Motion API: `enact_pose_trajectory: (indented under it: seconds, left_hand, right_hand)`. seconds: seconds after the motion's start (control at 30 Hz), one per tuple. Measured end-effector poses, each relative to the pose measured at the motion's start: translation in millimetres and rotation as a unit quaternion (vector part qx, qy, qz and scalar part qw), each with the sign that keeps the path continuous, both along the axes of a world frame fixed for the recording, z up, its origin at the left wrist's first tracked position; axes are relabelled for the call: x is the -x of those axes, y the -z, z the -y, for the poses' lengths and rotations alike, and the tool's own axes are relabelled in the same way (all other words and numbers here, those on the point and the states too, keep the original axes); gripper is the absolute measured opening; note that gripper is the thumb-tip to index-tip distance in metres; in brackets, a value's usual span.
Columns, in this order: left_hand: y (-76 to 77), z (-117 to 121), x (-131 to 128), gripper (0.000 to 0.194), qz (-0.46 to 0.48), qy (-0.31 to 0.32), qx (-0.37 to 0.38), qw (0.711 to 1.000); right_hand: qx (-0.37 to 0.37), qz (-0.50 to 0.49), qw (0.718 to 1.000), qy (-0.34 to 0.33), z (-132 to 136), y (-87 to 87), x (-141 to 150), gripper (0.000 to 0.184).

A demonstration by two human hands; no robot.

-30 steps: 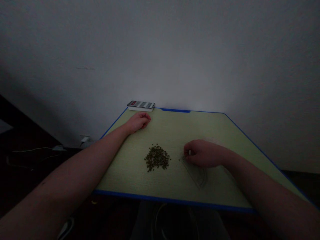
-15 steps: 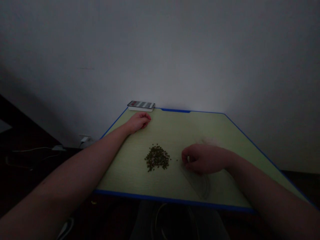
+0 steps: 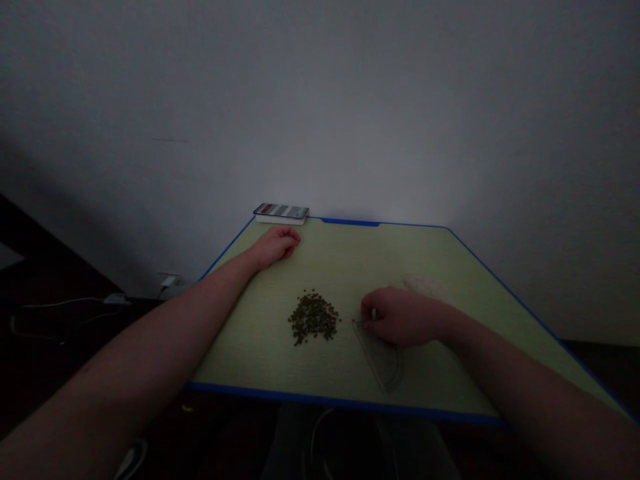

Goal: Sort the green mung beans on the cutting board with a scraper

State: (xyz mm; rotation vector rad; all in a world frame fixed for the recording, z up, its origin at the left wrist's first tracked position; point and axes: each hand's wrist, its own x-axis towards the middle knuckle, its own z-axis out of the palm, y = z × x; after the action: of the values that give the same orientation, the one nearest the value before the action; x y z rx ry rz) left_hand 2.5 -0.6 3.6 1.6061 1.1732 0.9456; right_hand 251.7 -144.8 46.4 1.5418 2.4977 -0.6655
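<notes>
My right hand [image 3: 400, 316] is closed over the table, its thumb and fingers pinching a clear plastic protractor [image 3: 377, 363]. The protractor's straight edge slants down toward the front edge, and its top is partly hidden under my fingers. Just left of it lies a loose heap of small dark green beans [image 3: 314, 317], with a single bean near the protractor's tip. My left hand [image 3: 277, 246] rests on the table's far left part with its fingers curled in and nothing visible in them. Behind my right hand spreads a patch of pale grains [image 3: 419, 285], partly covered by the hand.
A phone [image 3: 281, 211] lies on a white box at the far left corner of the table. Blue edging [image 3: 320, 399] runs round the pale tabletop [image 3: 240, 347]. A wall stands behind. Cables and a plug [image 3: 169, 281] are at the left, below the table.
The protractor has swung slightly left and upward, its tip now closer to the single bean. My right hand has shifted a little left. My left hand stays in place.
</notes>
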Motion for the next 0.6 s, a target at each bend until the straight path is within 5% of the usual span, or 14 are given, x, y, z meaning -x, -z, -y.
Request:
enact_pose_trajectory:
  seconds: [0.13,0.37,0.6]
  left_hand:
    - [0.3,0.4,0.5,0.018,0.006,-0.004,0.0,1.0]
    - [2.9,-18.7,5.5,0.084,0.075,-0.056,0.009,0.996]
    - [-1.6,-33.1,1.8,0.083,0.133,-0.087,0.033,0.987]
  right_hand:
    - [0.013,0.008,1.0,0.006,-1.3,-2.0,-2.2,0.025]
    - [0.005,0.016,1.0,-0.002,-3.0,-5.0,-5.2,0.025]
    - [0.006,0.025,1.0,-0.017,-4.8,-5.7,-6.6,0.023]
